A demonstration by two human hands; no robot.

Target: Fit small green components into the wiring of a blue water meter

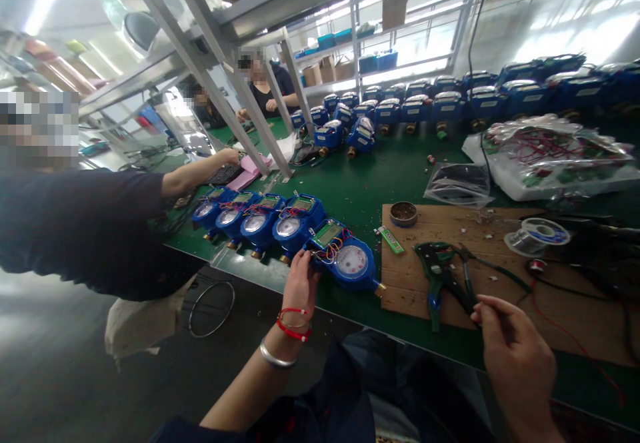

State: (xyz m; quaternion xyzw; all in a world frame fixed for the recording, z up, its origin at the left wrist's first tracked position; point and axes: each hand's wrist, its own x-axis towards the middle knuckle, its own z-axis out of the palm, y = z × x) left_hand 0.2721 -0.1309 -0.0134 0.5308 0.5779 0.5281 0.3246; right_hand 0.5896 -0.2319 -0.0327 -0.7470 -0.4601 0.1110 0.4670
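Observation:
A blue water meter (353, 263) with a small display, loose coloured wires and a round dial lies near the table's front edge. My left hand (301, 279) closes its fingers on the meter's left side, by the wires. On the right, my right hand (520, 353) is closed in a pinch at the end of a dark handle of the cutting pliers (466, 266). Its fingertips partly hide that handle. Beside these pliers lies a green wire stripper (434, 273), whose black handle also reaches toward my right hand.
Several similar meters (257, 222) stand in a row to the left, where a co-worker's arm (200, 171) reaches across. The cardboard (405, 280) bears a round tin (403, 213), a green battery (391, 240) and a solder spool (537, 235). Bagged wired parts (555, 153) lie behind.

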